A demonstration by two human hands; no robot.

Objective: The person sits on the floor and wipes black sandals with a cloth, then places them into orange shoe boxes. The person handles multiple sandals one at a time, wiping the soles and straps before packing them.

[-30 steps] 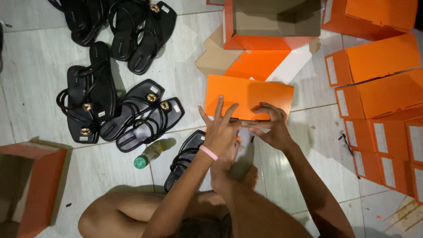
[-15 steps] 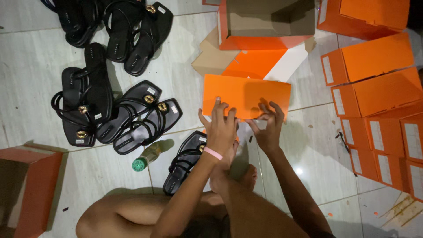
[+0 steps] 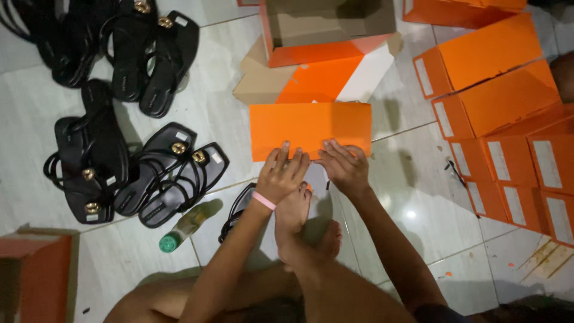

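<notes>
**Both hands flat on the orange box piece, folding under way**

Pressing, not clasping: that is how I read both grips. My left hand, with a pink band at the wrist, lies with spread fingers on the near edge of the flat orange cardboard sheet, and my right hand sits just beside it on the same edge, fingers bent and pushing down. Neither hand closes around anything; both are open and bearing on the sheet, which lies on the tiled floor straight ahead of me, with my bare foot just beneath the hands.

Going left to right: at the far left corner sits an open orange box, seemingly empty. Beside it, black sandals with gold buckles lie loose in pairs, with more at the top left, none of them boxed. A green-capped bottle lies near my left arm, and one more black sandal shows partly under it. Beyond the sheet stands an open orange box with a brown inside, resting on flattened cardboard. At the right, closed orange boxes with white labels are stacked close together.

I judge the work to be partway: a good many boxes look finished, this sheet is only flat and not yet shaped, and a heap of sandals awaits packing.
</notes>
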